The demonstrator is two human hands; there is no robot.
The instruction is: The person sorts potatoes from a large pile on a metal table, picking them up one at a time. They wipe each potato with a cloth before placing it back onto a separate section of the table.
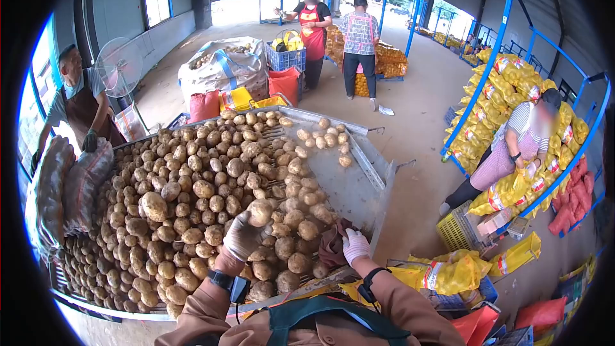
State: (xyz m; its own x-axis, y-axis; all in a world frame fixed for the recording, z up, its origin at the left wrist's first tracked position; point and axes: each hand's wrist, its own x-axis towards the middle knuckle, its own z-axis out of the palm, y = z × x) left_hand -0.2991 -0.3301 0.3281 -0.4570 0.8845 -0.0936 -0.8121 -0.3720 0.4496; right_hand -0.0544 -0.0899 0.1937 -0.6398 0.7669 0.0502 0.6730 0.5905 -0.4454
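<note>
Sorting table (375, 179) fills frame centre, heaped with potatoes (192, 179) from lower left to upper middle. Left hand (243, 236), gloved, at lower centre: fingers grasping one potato (261, 211), lifted just above the heap, its long axis roughly upright. Right hand (355, 245), lower right of it, fingers loosely curled beside a dark cloth (332, 247); it holds nothing.

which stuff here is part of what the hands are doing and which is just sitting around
In hand:
- left hand, gloved, holding one potato
- right hand, gloved, by a dark cloth
- potato heap on the metal sorting table

Lying about:
- standing fan
- big white sack
- blue crate
- stacked yellow net bags
- yellow basket
</note>
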